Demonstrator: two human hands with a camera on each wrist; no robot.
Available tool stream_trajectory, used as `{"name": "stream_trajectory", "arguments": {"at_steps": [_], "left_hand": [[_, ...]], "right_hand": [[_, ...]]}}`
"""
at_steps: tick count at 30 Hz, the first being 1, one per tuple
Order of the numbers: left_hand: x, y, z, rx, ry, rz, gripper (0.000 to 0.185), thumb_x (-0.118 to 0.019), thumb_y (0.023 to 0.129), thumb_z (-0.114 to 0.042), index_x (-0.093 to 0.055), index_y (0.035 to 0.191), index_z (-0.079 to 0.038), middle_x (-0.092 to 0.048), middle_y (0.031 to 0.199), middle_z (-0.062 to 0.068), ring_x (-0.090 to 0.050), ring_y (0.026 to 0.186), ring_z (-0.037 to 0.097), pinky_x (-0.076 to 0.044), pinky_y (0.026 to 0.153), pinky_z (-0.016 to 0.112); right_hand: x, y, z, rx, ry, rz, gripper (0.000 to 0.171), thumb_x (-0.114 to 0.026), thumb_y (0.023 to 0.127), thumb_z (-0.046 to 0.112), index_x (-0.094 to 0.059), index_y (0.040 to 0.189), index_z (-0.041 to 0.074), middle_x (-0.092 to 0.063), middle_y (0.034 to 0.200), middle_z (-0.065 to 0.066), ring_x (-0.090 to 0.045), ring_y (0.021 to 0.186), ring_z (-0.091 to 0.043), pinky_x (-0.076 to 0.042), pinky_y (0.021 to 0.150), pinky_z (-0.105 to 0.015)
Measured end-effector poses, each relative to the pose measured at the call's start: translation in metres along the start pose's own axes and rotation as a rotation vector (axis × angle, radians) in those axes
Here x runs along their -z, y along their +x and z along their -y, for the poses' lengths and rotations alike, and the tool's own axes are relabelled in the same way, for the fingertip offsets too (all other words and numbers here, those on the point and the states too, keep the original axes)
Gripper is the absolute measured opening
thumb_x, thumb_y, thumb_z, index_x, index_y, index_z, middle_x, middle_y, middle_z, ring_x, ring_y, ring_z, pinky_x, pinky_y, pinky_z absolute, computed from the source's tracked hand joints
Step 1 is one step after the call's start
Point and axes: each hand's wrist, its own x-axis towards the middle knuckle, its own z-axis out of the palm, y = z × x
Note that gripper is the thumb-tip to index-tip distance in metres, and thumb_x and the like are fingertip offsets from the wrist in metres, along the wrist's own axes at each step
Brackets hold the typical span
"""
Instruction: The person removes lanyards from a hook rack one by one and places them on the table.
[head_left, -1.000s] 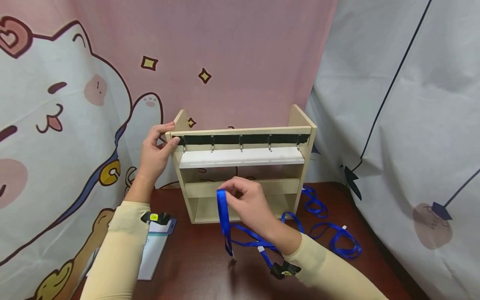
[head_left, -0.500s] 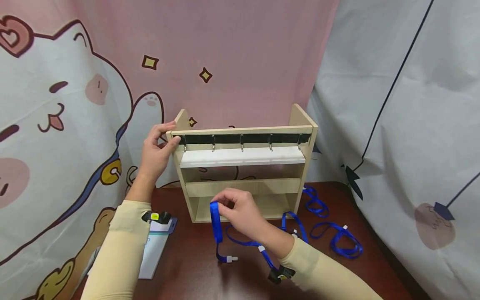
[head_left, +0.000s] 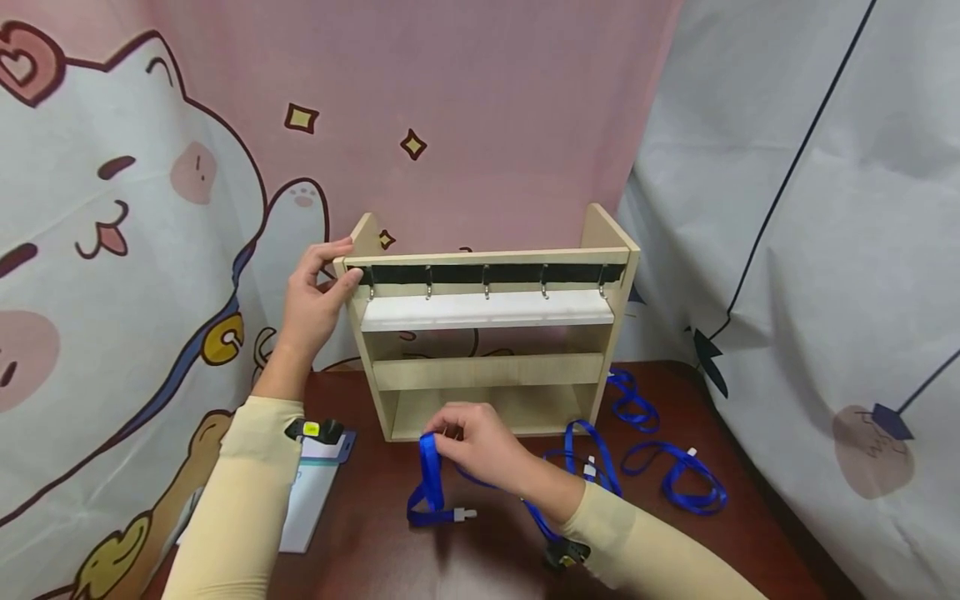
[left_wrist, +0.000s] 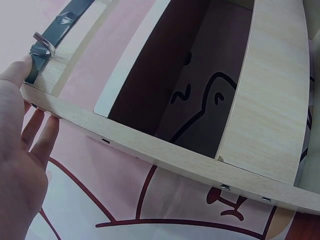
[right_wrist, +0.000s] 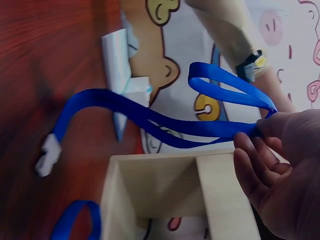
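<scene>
My right hand (head_left: 480, 450) pinches a folded blue lanyard (head_left: 430, 471) between thumb and fingers, low in front of the wooden rack. Its white clip (right_wrist: 49, 155) hangs at the loose end, close to the tabletop in the head view. Higher up, my left hand (head_left: 309, 304) grips the upper left corner of the pale wooden rack (head_left: 487, 371). The thumb presses the front at the dark strip (left_wrist: 62, 27) while the other fingers lie against the side panel. A row of metal hooks (head_left: 486, 283) runs along that strip, with nothing hanging from them.
More blue lanyards lie on the dark red table (head_left: 390, 554): a loop (head_left: 693, 492) at the right, a coil (head_left: 636, 408) beside the rack, and another (head_left: 592, 450) near the right forearm. A white-and-blue box (head_left: 311, 492) lies at the left. Printed curtains (head_left: 510, 108) hang behind.
My right hand has moved down and slightly left with the lanyard, whose clip end now bends to the right near the table. The left hand stays on the rack's corner.
</scene>
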Motion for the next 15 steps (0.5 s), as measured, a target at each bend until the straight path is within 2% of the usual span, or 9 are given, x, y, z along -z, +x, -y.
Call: {"name": "stream_trajectory", "arguments": {"at_steps": [6,15], "left_hand": [[0.000,0.000,-0.003,0.003,0.001,0.003,0.037,-0.077,0.105,-0.008,-0.070,0.141,-0.004,-0.061,0.156,0.004,-0.055,0.138,0.019,-0.056,0.098,0.022],[-0.001,-0.001,-0.003,0.007,-0.003,-0.002,0.037,-0.077,0.105,-0.008,-0.070,0.142,-0.004,-0.061,0.156,0.004,-0.056,0.137,0.018,-0.056,0.098,0.022]], "right_hand": [[-0.006,-0.010,-0.018,-0.048,-0.049,0.076,0.018,-0.075,0.100,0.003,-0.084,0.103,0.018,-0.076,0.098,0.014,-0.066,0.085,-0.002,-0.057,0.075,-0.023],[-0.015,-0.017,-0.039,-0.012,-0.198,0.201,0.014,-0.080,0.099,0.005,-0.085,0.101,0.017,-0.076,0.099,0.012,-0.063,0.090,-0.001,-0.053,0.082,-0.021]]}}
